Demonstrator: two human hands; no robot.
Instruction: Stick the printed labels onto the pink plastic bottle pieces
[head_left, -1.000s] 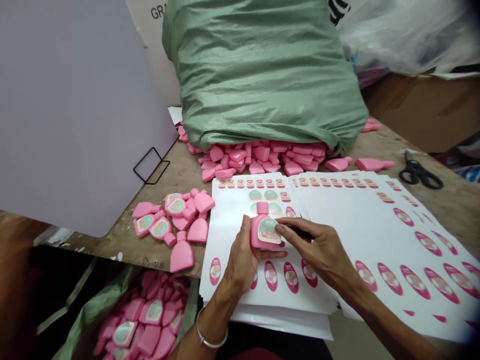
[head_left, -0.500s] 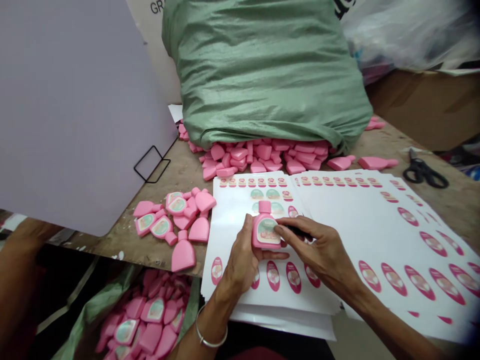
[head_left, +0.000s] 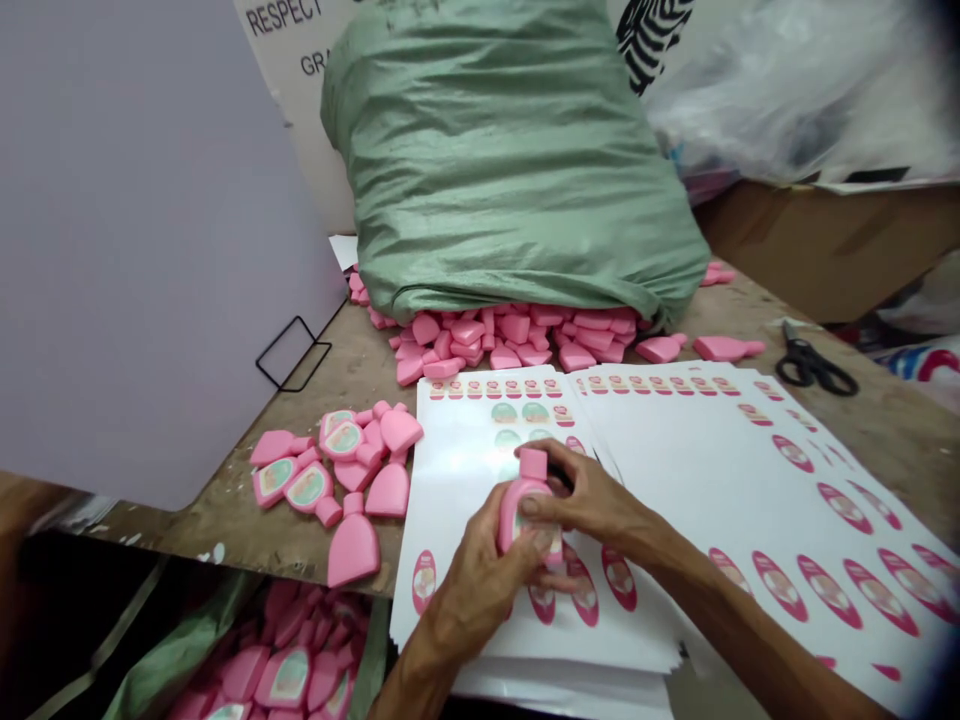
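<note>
Upright over the sticker sheets point(head_left: 480, 490) is a small pink bottle point(head_left: 516, 498) with a pale green label, partly covered by my fingers. My left hand point(head_left: 476, 570) is closed around its lower part, the thumb lying across the front. My right hand point(head_left: 596, 500) presses its thumb on the label, fingers behind the bottle's shoulder. A slim black tool point(head_left: 561, 478) is tucked in the right hand; its tip is hidden. Left of the sheets lies a group of pink bottles point(head_left: 354, 545), some labelled and some plain.
A big green sack point(head_left: 517, 180) spills pink bottles point(head_left: 517, 328) at the back. Black scissors point(head_left: 814, 365) lie at the right. A grey panel point(head_left: 165, 250) stands at the left with a black wire stand point(head_left: 292, 355). Below the table edge an open sack holds more bottles point(head_left: 289, 675).
My right hand has moved from holding the black tool beside the label to pressing the label with its thumb. My left thumb now lies over the bottle's front. The view has shifted slightly.
</note>
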